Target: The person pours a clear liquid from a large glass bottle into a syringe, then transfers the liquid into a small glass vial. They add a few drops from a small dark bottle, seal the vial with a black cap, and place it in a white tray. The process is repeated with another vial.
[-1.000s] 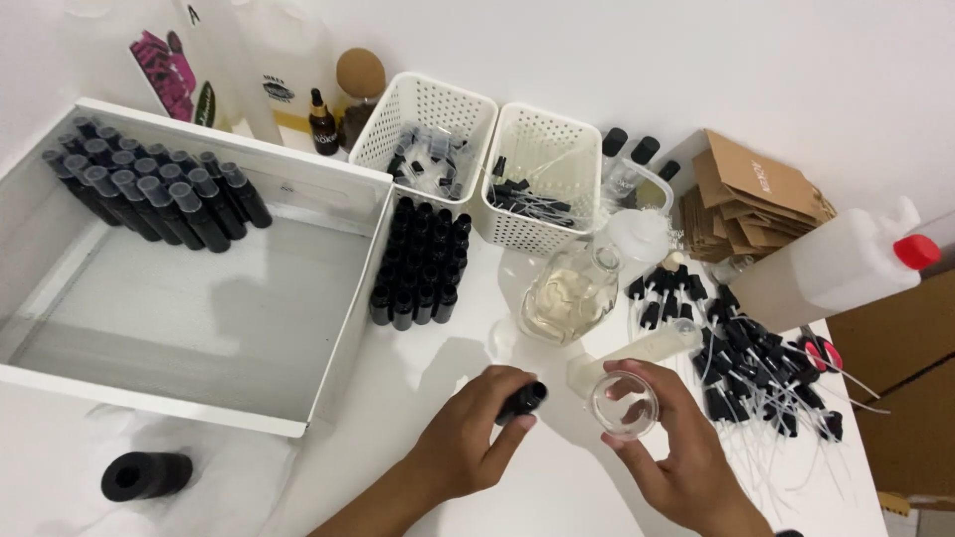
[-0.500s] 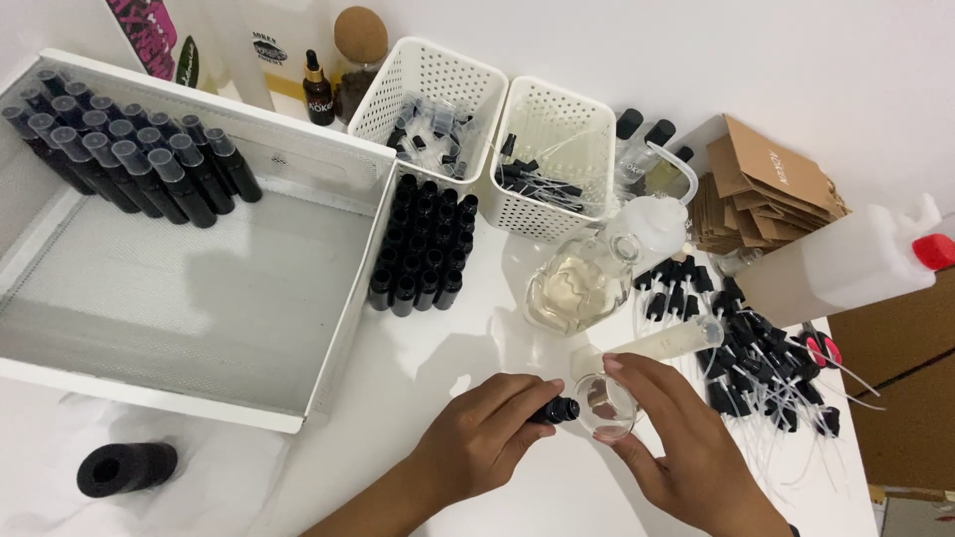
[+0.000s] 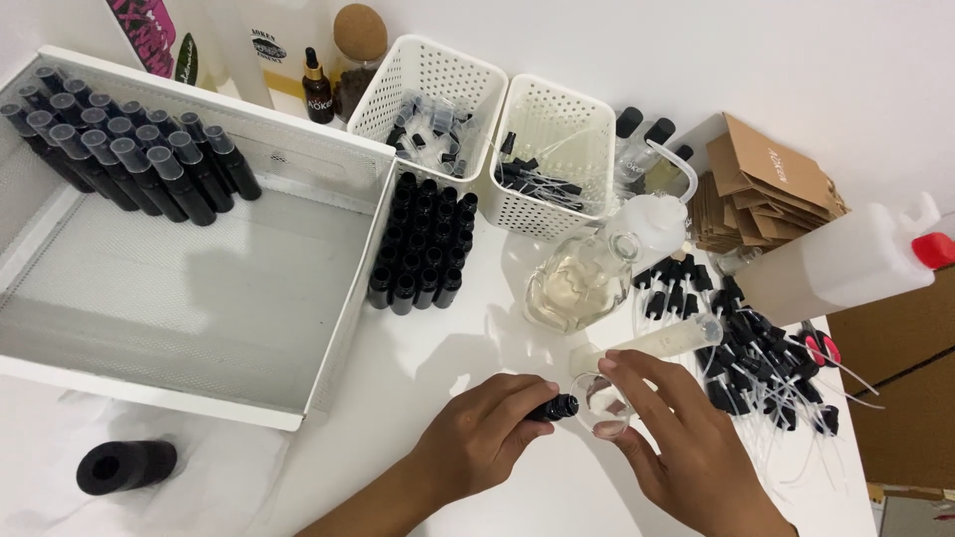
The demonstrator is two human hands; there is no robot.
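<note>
Left hand low at centre of the white surface, fingers wrapped around a small black bottle, held tilted on its side with the open neck pointing right. Neck sits at the rim of a small clear glass cup. Right hand grips that cup, fingers curled close around its far side, thumb below.

Just behind the cup: a clear syringe lying flat, holding pale liquid. Beyond it, a round glass flask with yellowish liquid. To the right, a scatter of black spray pumps with thin tubes, touching one another.

Up left of the hands, a block of open black bottles stands upright beside a white mesh tray; capped bottles lean in a row in the tray's far corner. Two white perforated baskets stand side by side at the back. A black foam cylinder lies on its side, lower left, well apart from the hands.
</note>
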